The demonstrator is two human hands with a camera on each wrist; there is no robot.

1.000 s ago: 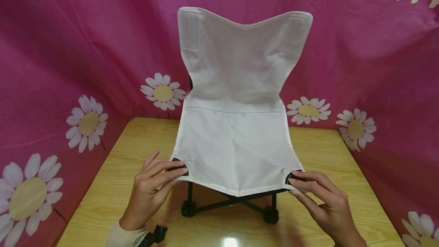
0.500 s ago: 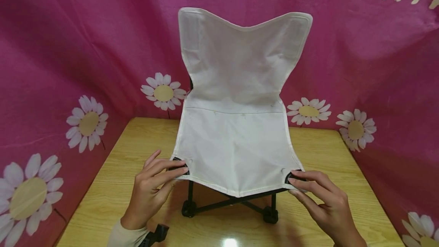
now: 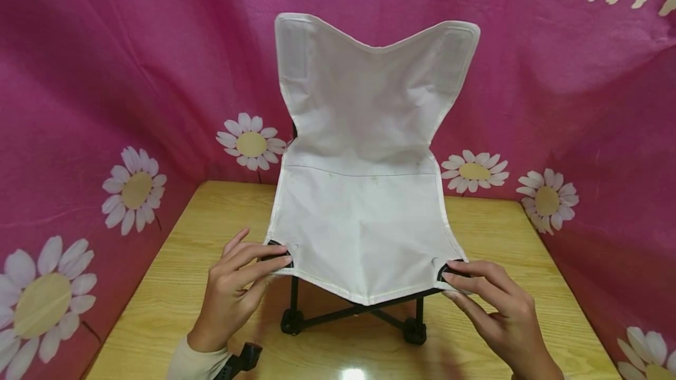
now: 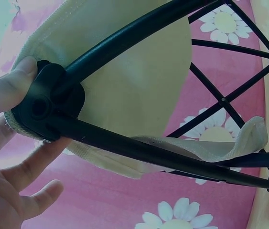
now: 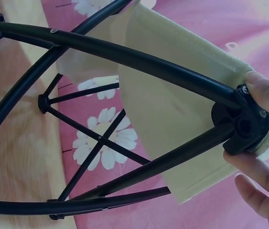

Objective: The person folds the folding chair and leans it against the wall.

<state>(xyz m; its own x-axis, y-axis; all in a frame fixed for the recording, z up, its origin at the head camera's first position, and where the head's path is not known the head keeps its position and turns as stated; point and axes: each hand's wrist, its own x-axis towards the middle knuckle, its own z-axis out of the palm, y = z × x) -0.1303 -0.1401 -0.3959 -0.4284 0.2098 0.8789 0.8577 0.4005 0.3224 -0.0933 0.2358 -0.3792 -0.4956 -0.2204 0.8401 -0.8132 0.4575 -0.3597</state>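
Observation:
A small folding chair with a white fabric seat [image 3: 327,210] and a tall backrest [image 3: 369,87] stands unfolded, facing me. My left hand [image 3: 232,286] pinches its front left corner, fingertips on the black corner patch and thumb underneath. At the front right corner my right hand [image 3: 502,309] does the same. In the left wrist view the thumb lies against a black plastic joint [image 4: 41,102] where two frame tubes meet. A matching joint [image 5: 244,119] sits between thumb and fingers in the right wrist view. Crossed black legs [image 3: 338,314] show beneath the seat.
The chair stands on a wooden table [image 3: 211,221]. A pink cloth [image 3: 174,46] printed with daisies and letters encloses the back and both sides. A black strap with a small device [image 3: 245,359] sits at my left wrist.
Both hands keep their grip on the corners. The chair has tilted very slightly, its backrest top a little lower in view and its feet shifted a few pixels.

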